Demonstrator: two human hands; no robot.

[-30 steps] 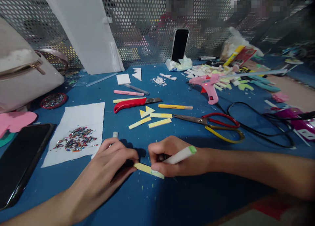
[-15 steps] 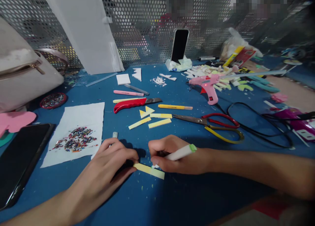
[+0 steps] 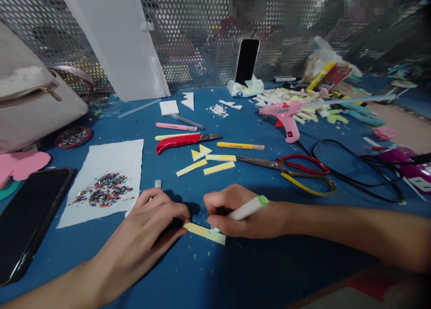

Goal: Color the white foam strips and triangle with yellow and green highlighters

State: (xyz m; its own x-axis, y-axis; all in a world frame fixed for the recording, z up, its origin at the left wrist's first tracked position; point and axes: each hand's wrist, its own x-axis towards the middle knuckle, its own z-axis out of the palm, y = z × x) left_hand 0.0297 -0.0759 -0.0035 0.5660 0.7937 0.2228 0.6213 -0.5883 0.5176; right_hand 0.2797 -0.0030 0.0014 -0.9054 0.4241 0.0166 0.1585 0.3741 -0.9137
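Note:
My left hand [image 3: 153, 226] pinches the left end of a yellow strip [image 3: 202, 232] whose right end is pale green. A white marker with a green end [image 3: 249, 208] is gripped in my right hand [image 3: 235, 212], its tip down at the strip's greenish part. Beyond my hands lie other yellow strips [image 3: 218, 167], a zigzag yellow piece [image 3: 201, 152], a yellow marker [image 3: 240, 145] and scissors [image 3: 261, 163] with red and yellow handles.
A red knife [image 3: 178, 142] with its blade out lies behind the strips. Farther right are a pink glue gun [image 3: 286, 118] and its black cable. White paper [image 3: 128, 154] with glitter bits and a dark phone [image 3: 32, 215] lie left.
The marker tip has shifted slightly, from the strip's upper edge onto its surface. My left hand still holds the strip's left end.

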